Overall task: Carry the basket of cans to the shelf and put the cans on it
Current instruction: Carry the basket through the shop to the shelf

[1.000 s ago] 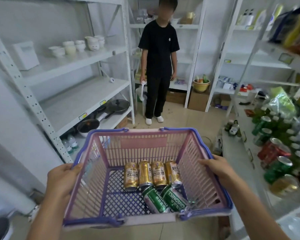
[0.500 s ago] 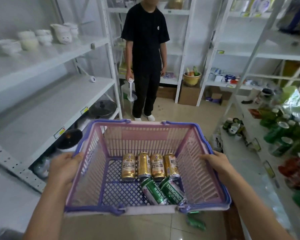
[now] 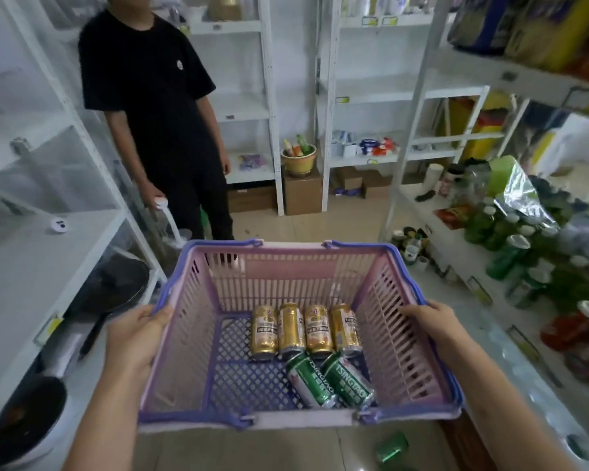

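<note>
I carry a pink basket [image 3: 279, 273] with a purple rim at waist height. My left hand [image 3: 135, 338] grips its left rim and my right hand [image 3: 430, 322] grips its right rim. Inside lie several gold cans [image 3: 305, 329] side by side, with two green cans [image 3: 330, 379] lying in front of them. The shelf on the right [image 3: 510, 348] has bare white room near me, and green and red cans [image 3: 510, 256] stand further along it.
A person in black clothes [image 3: 164, 107] stands close ahead on the left, holding a white handle. White shelving [image 3: 31, 253] with pans runs along the left. A green can [image 3: 391, 448] lies on the floor below the basket. Boxes and a pot sit by the back shelves.
I have walked forward down the aisle with the basket. The person in black and the right shelf are nearer now. Both hands keep the same grip on the rim.
</note>
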